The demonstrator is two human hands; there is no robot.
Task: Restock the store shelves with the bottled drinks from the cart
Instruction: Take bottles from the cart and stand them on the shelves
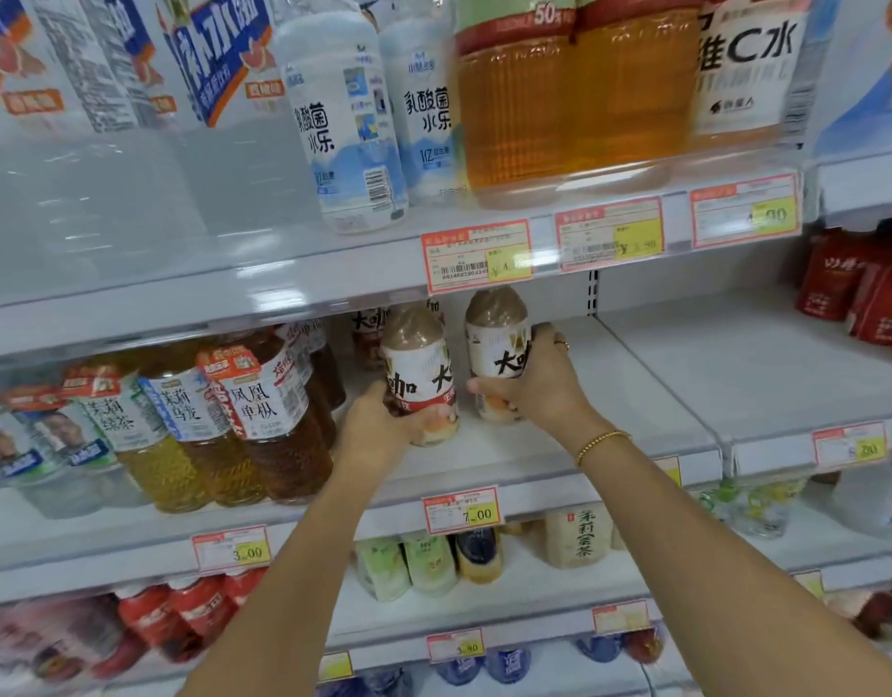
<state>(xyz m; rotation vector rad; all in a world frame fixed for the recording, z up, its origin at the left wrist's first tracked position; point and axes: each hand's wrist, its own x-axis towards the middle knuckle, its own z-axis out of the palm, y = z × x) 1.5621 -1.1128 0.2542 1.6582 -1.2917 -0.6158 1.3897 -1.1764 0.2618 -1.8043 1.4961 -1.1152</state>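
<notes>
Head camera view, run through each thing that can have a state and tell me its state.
Left brown-drink bottle, upright, held.
Right brown-drink bottle, upright, held.
Left hand, gripping the left brown-drink bottle low down.
Right hand, gripping the right brown-drink bottle round its label.
Middle shelf, bare to the right of both bottles.
Tea bottles, upright in rows, untouched.

Person's 2 arms, head-cam view. L hand point(378, 425) & L forearm point(303, 560): bare. R hand point(539, 379): small gold-tone ring point(563, 344) on one finger, detail too small to tell. R wrist: slim gold bead bracelet point(602, 445), single strand. R forearm point(685, 540) bare to frame edge.
</notes>
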